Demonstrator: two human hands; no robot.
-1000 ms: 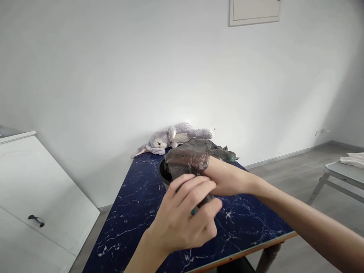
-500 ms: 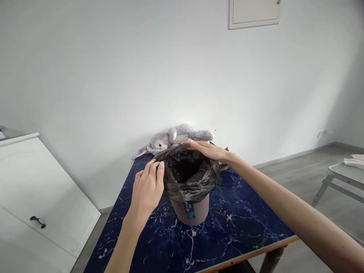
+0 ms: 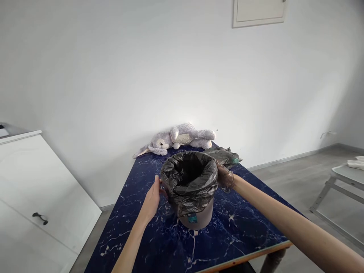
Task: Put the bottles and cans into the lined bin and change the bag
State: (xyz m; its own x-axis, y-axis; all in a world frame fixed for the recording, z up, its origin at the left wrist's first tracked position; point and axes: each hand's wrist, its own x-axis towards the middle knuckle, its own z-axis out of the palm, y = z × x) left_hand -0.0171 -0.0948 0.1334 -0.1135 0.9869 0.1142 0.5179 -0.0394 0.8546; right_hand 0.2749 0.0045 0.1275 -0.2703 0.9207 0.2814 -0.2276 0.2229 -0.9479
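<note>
A grey trash can (image 3: 201,219) with a teal label stands upright on the table. A black trash bag (image 3: 196,193) lines it, its top turned down over the rim and bunched around the outside. At the can's left side, my left hand (image 3: 152,199) holds the bag's edge, its fingers partly hidden behind the bag. My right hand (image 3: 225,178) grips the bag at the right side; thin black film covers it and hides most of the fingertips.
A dark blue marbled table (image 3: 159,242) carries the can. A grey plush rabbit (image 3: 182,138) lies along the wall. More black plastic bags (image 3: 226,156) lie behind the can. A white cabinet (image 3: 42,189) stands left and a grey chair (image 3: 344,178) right.
The bag's edge has come down over the rim. Both hands have moved from the bag's top to the can's sides, the right one lower and under the film.
</note>
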